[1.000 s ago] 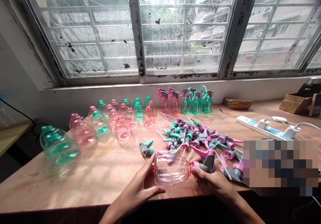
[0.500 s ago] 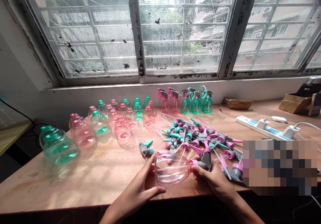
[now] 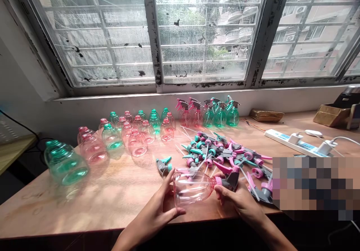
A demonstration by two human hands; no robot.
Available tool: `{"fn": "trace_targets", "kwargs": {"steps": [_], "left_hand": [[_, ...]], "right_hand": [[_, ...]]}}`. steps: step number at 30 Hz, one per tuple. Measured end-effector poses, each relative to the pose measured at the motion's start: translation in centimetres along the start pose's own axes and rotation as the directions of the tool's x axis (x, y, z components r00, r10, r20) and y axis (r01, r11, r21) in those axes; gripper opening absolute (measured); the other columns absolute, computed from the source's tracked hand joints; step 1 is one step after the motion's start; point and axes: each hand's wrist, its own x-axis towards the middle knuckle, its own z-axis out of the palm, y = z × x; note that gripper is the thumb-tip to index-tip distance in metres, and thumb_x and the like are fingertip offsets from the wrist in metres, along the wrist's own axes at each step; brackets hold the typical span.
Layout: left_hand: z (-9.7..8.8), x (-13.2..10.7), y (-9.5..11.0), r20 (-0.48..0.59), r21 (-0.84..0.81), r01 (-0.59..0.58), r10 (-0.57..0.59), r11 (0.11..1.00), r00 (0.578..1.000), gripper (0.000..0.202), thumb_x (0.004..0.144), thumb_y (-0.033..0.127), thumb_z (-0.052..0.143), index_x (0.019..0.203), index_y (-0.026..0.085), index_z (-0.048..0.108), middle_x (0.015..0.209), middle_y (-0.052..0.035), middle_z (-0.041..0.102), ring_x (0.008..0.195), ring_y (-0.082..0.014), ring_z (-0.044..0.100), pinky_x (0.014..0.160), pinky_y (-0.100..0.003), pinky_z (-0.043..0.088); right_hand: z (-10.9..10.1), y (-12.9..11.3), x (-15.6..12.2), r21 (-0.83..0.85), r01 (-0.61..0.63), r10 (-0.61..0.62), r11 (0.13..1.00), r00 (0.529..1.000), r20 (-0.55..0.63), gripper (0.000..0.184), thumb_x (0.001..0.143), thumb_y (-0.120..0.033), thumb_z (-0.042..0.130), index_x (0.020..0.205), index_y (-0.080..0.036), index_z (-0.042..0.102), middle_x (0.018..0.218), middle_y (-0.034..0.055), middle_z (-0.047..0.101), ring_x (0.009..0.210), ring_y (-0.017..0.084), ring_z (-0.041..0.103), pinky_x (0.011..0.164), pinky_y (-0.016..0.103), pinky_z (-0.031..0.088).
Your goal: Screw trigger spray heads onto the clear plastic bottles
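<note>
A clear pink spray bottle (image 3: 192, 191) lies sideways in the air above the table's front edge, its neck to the right. My left hand (image 3: 165, 202) is closed around its base, thumb below and fingers behind. At the neck, my right hand (image 3: 232, 196) grips the pink collar of a grey-and-pink trigger spray head (image 3: 229, 178). The head sits on the bottle's mouth, and its thin tube shows inside the bottle. Just behind the bottle, a heap of trigger spray heads (image 3: 213, 149) in pink, teal and grey covers the table. One teal-and-grey spray head (image 3: 164, 166) lies apart, near my left fingertips.
Pink and green bottles without heads (image 3: 137, 142) stand at the left and middle. Several bottles with heads (image 3: 221, 116) stand by the window wall. A power strip (image 3: 298, 144) with plugs and a brown package (image 3: 266, 116) lie at the right. A blurred patch hides the front right.
The spray head and bottle neck have turned slightly, with the pink trigger now pointing more to the left. Both hands stay in nearly the same place.
</note>
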Motion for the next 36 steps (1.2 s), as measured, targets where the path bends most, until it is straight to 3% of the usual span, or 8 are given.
{"fn": "trace_targets", "kwargs": {"steps": [7, 12, 16, 20, 23, 27, 32, 36], "left_hand": [[0.1, 0.0, -0.1, 0.059, -0.109, -0.002, 0.008, 0.994, 0.998, 0.100, 0.096, 0.032, 0.079, 0.173, 0.036, 0.016, 0.181, -0.0062, 0.022, 0.161, -0.0370, 0.033, 0.132, -0.051, 0.031], [-0.1, 0.1, -0.9, 0.049, -0.016, -0.062, 0.062, 0.998, 0.997, 0.095, 0.100, 0.030, 0.074, 0.173, 0.039, 0.014, 0.182, -0.0047, 0.019, 0.160, -0.0361, 0.036, 0.132, -0.050, 0.032], [-0.3, 0.1, -1.2, 0.034, 0.071, -0.093, 0.091, 0.993, 0.995, 0.098, 0.100, 0.027, 0.072, 0.173, 0.041, 0.008, 0.182, -0.0020, 0.018, 0.165, -0.0359, 0.024, 0.134, -0.051, 0.027], [-0.4, -0.1, -0.9, 0.032, 0.096, -0.042, 0.039, 0.995, 0.999, 0.110, 0.094, 0.029, 0.080, 0.174, 0.037, 0.005, 0.183, -0.0009, 0.015, 0.167, -0.0364, 0.014, 0.136, -0.052, 0.015], [-0.5, -0.3, -0.7, 0.029, 0.088, -0.018, 0.015, 0.996, 0.999, 0.107, 0.094, 0.035, 0.080, 0.174, 0.034, 0.009, 0.184, -0.0008, 0.009, 0.168, -0.0365, 0.010, 0.136, -0.052, 0.013], [-0.4, -0.3, -0.5, 0.035, 0.097, -0.030, 0.027, 0.995, 0.999, 0.100, 0.095, 0.035, 0.079, 0.173, 0.038, 0.016, 0.183, 0.0005, 0.014, 0.167, -0.0367, 0.015, 0.135, -0.053, 0.019], [-0.2, 0.0, -0.5, 0.028, -0.035, -0.023, 0.024, 0.999, 0.999, 0.098, 0.097, 0.031, 0.076, 0.172, 0.043, 0.014, 0.181, -0.0005, 0.022, 0.161, -0.0378, 0.034, 0.131, -0.050, 0.034], [-0.1, 0.0, -0.5, 0.045, -0.065, -0.014, 0.017, 0.998, 0.999, 0.108, 0.092, 0.025, 0.081, 0.172, 0.045, 0.010, 0.178, 0.0001, 0.031, 0.162, -0.0380, 0.030, 0.130, -0.051, 0.036]], "right_hand": [[0.1, -0.2, -0.3, 0.007, -0.007, 0.007, 1.000, 1.000, 0.001, 0.049, 0.080, -0.056, 0.093, 0.105, -0.018, 0.074, 0.063, -0.0004, 0.073, 0.058, 0.019, 0.064, 0.060, 0.031, 0.052], [0.2, -0.1, -0.2, 0.056, 0.016, -0.015, 0.998, 1.000, -0.023, 0.051, 0.078, -0.054, 0.095, 0.104, -0.017, 0.073, 0.063, -0.0005, 0.073, 0.058, 0.018, 0.064, 0.059, 0.030, 0.051], [0.1, 0.0, -0.3, 0.053, 0.014, -0.014, 0.998, 1.000, -0.001, 0.051, 0.078, -0.054, 0.095, 0.105, -0.017, 0.072, 0.062, -0.0008, 0.073, 0.059, 0.018, 0.064, 0.059, 0.029, 0.050], [0.0, 0.0, -0.4, 0.058, 0.013, -0.014, 0.998, 1.000, 0.005, 0.050, 0.081, -0.054, 0.093, 0.107, -0.017, 0.070, 0.063, -0.0007, 0.073, 0.059, 0.018, 0.064, 0.059, 0.029, 0.051], [0.0, 0.0, -0.4, 0.073, 0.019, -0.021, 0.997, 0.999, 0.026, 0.048, 0.082, -0.053, 0.092, 0.105, -0.017, 0.070, 0.062, -0.0009, 0.072, 0.058, 0.018, 0.063, 0.058, 0.029, 0.050], [0.0, -0.1, -0.3, 0.071, 0.045, -0.049, 0.996, 0.998, 0.044, 0.044, 0.083, -0.054, 0.091, 0.098, -0.018, 0.071, 0.062, -0.0014, 0.071, 0.057, 0.016, 0.062, 0.059, 0.028, 0.049], [0.0, -0.1, -0.4, 0.077, 0.040, -0.043, 0.996, 0.998, 0.041, 0.044, 0.083, -0.054, 0.091, 0.100, -0.019, 0.071, 0.062, -0.0018, 0.072, 0.058, 0.016, 0.063, 0.059, 0.029, 0.049], [0.0, -0.1, -0.4, 0.082, 0.036, -0.038, 0.996, 0.999, 0.028, 0.044, 0.083, -0.054, 0.091, 0.102, -0.019, 0.070, 0.062, -0.0016, 0.072, 0.057, 0.017, 0.063, 0.059, 0.030, 0.051]]}}
